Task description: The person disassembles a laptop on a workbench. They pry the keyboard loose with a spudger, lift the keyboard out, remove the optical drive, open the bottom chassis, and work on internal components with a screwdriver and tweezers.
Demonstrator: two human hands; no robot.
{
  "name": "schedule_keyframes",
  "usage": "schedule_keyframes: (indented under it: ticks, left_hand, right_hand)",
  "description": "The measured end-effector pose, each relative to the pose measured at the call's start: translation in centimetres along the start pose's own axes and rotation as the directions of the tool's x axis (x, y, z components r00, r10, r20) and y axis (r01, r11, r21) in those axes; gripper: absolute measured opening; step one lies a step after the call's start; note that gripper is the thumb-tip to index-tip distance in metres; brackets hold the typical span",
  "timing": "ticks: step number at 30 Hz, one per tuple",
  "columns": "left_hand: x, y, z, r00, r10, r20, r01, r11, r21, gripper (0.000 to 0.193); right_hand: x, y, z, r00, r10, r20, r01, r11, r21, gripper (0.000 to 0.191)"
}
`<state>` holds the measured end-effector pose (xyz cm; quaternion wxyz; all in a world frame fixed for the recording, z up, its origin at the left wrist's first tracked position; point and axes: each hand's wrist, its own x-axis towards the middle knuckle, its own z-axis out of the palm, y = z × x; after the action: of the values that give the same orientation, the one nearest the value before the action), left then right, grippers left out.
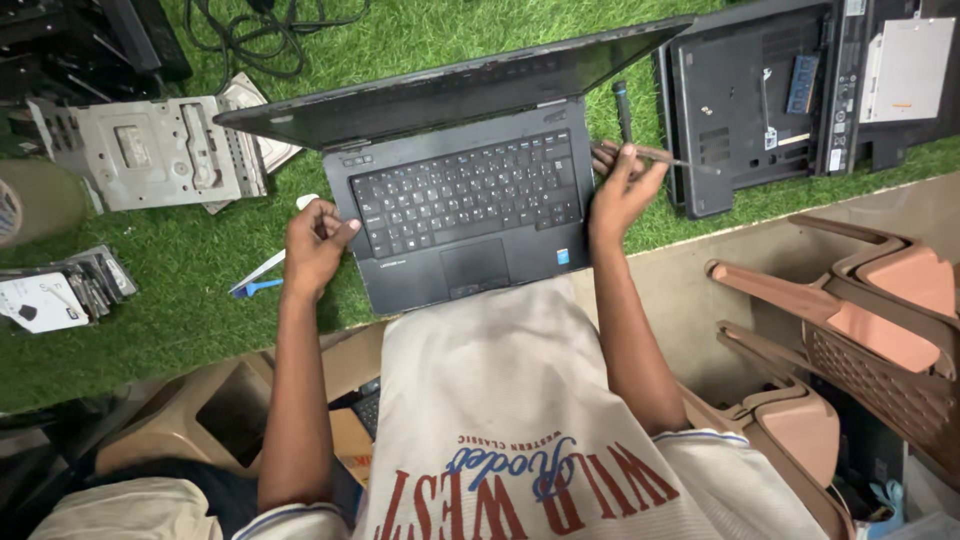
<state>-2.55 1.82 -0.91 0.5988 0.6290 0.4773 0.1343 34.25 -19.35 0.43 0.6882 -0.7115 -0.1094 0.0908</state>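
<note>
Green artificial turf covers the work surface. Between your 2 hands sits the open black laptop: your left hand curls closed on its left edge, your right hand pinches a screwdriver, its shaft pointing away from you.
</note>
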Motion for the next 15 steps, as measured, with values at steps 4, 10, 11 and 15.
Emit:
schedule_keyframes:
  ticks: [4,10,11,15]
  left_hand:
    - [-0.1,0.4,-0.1,1.0,-0.006,0.002,0.006,1.0,0.014,0.023]
    - [-0.1,0.4,0.0,1.0,-0.011,0.009,0.011,1.0,-0.011,0.022]
    - [0.0,0.3,0.0,1.0,-0.027,0.006,0.027,1.0,-0.002,0.022]
    - [0.0,0.3,0.1,1.0,0.011,0.002,-0.011,0.999,-0.049,0.025]
  right_hand:
    - [2.1,0.0,-0.3,0.959,0.284,-0.02,-0.276,0.945,0.173,0.016]
    - [3.1,-0.5,-0.3,0.902,0.432,-0.009,-0.422,0.885,0.199,0.016]
    - [2.8,-0.6,-0.2,0.942,0.336,0.007,-0.333,0.929,0.16,0.017]
    - [1.1,-1.0,0.4,0.995,-0.054,0.078,0.058,0.997,-0.046,0.02]
